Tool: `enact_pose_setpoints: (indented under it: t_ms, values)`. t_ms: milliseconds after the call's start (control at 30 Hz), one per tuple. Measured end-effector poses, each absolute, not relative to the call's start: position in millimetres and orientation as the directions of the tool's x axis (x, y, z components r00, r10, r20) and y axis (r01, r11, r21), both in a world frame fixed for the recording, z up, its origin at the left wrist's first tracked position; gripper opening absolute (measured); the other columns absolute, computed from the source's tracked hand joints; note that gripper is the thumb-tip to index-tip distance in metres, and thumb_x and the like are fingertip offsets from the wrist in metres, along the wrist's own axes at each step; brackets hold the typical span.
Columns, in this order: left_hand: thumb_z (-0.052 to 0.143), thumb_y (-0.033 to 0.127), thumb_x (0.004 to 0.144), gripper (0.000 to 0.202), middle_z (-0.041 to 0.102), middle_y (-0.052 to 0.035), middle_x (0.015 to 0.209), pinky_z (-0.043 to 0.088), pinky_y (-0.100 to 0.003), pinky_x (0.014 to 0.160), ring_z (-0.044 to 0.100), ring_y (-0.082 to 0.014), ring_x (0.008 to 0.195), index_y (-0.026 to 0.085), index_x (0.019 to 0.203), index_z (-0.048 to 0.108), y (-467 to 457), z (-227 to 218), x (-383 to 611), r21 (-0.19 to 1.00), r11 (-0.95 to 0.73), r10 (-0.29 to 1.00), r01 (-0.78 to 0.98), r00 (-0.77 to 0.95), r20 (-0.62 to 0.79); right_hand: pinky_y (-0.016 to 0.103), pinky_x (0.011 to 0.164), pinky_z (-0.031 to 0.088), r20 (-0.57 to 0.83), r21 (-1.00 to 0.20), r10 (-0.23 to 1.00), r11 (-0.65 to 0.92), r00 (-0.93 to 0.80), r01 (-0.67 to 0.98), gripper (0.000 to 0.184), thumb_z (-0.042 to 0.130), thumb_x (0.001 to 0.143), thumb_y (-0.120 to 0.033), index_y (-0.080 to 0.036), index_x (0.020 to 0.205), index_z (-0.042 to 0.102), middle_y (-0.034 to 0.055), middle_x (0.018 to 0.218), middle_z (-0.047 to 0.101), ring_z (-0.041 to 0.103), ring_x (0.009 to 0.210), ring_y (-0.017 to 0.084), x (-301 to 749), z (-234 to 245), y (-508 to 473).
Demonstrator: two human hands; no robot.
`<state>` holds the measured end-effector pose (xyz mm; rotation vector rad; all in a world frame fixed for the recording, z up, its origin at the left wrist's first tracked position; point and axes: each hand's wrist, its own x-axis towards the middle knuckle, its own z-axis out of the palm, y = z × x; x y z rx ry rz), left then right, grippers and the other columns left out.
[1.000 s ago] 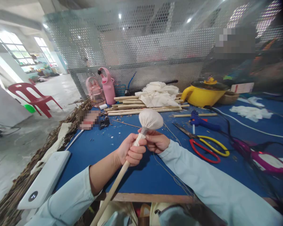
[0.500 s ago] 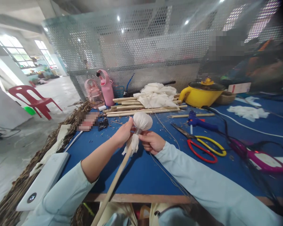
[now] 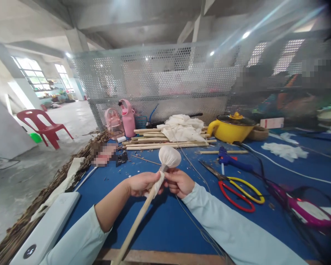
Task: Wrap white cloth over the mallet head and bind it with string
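A wooden stick (image 3: 135,225) slants up from the table's front edge. Its far end carries a round ball (image 3: 170,157) bundled in white cloth, with a grey binding (image 3: 163,168) round the neck. Below the neck, my left hand (image 3: 143,183) is closed on the loose tail of white cloth (image 3: 157,186), pressing it against the stick. Close beside it, my right hand (image 3: 180,182) is closed, thumb and fingertips pinching at the neck just under the ball. Thin string (image 3: 191,217) trails from beneath the right hand; whether the fingers hold it is hidden.
Behind lie several wooden sticks (image 3: 168,146) under a heap of white cloth (image 3: 182,127), beside a yellow pot (image 3: 234,130). To the right are scissors (image 3: 231,184), a blue glue gun (image 3: 234,160) and cables. A white power bank (image 3: 48,228) and dried stalks line the left edge.
My left hand has slid down from beside the ball to the cloth tail, which now lies gathered against the stick. My right hand stays at the neck. The head view has tilted up.
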<state>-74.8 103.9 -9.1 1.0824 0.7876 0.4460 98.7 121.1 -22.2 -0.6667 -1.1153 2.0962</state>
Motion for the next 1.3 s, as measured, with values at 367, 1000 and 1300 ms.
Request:
enact_pose_setpoints:
  t_ms: [367,1000,1300]
  values:
    - [0.057,0.063,0.067,0.049,0.032,0.0084,0.049,0.017,-0.02,0.043,0.024,-0.0049,0.044,0.017,0.065,0.042,101.1,2.3,-71.2,0.953,0.031,0.951,0.301,0.285,-0.121,0.014,0.028,0.005,-0.163,-0.855,0.815,-0.398,-0.557,-0.332,0.047,0.078,0.052,-0.044,-0.019,0.07,0.042,-0.0154,0.034,0.022,0.008,0.03,0.0,96.0,-26.7,124.0]
    - [0.041,0.027,0.083,0.013,0.058,0.0016,0.064,0.042,-0.022,0.048,0.055,-0.0118,0.049,0.021,0.095,0.041,77.9,22.4,-56.8,0.952,-0.003,0.98,0.307,0.189,-0.058,0.013,0.026,0.007,-0.205,-0.86,0.788,-0.428,-0.58,-0.278,0.049,0.079,0.05,-0.045,-0.018,0.065,0.041,-0.0144,0.034,0.024,0.008,0.03,-0.001,93.0,-33.5,126.6]
    - [0.069,0.03,0.062,0.032,0.041,0.0089,0.056,0.026,-0.016,0.045,0.035,-0.0048,0.049,0.019,0.078,0.043,83.3,8.6,-63.8,0.883,-0.136,0.976,0.45,0.216,0.04,0.013,0.028,0.008,-0.181,-0.867,0.777,-0.416,-0.603,-0.276,0.045,0.078,0.055,-0.042,-0.016,0.077,0.048,-0.0146,0.038,0.025,0.008,0.032,0.0,93.5,-28.9,123.1]
